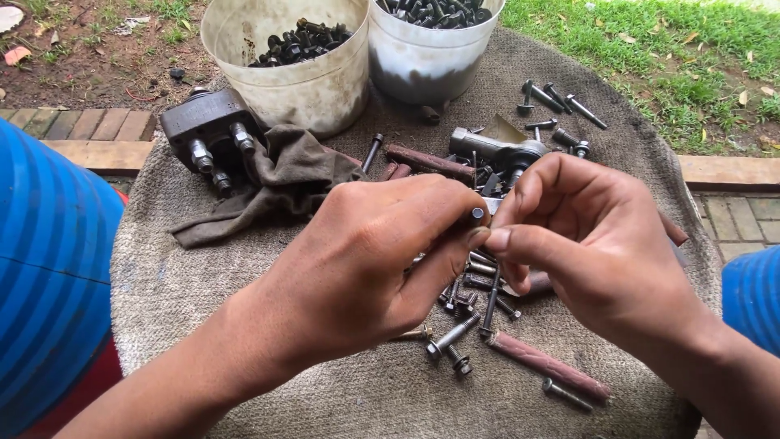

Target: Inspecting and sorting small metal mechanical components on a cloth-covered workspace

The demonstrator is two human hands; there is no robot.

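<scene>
My left hand (382, 252) and my right hand (581, 240) meet above a round, sackcloth-covered surface (203, 284). Between their fingertips they pinch a small metal bolt (478, 215); only its round end shows, the rest is hidden by the fingers. Below the hands lies a scatter of loose bolts (467, 313) and a rusty rod (548, 366). A metal rod-end fitting (496, 148) lies just beyond the right hand.
Two white buckets (317, 81) (422, 57) full of dark bolts stand at the back. A grey metal block with fittings (207, 130) rests on a dirty rag (284, 175). More bolts (561, 102) lie at the back right. Blue fabric (49, 268) sits left, grass beyond.
</scene>
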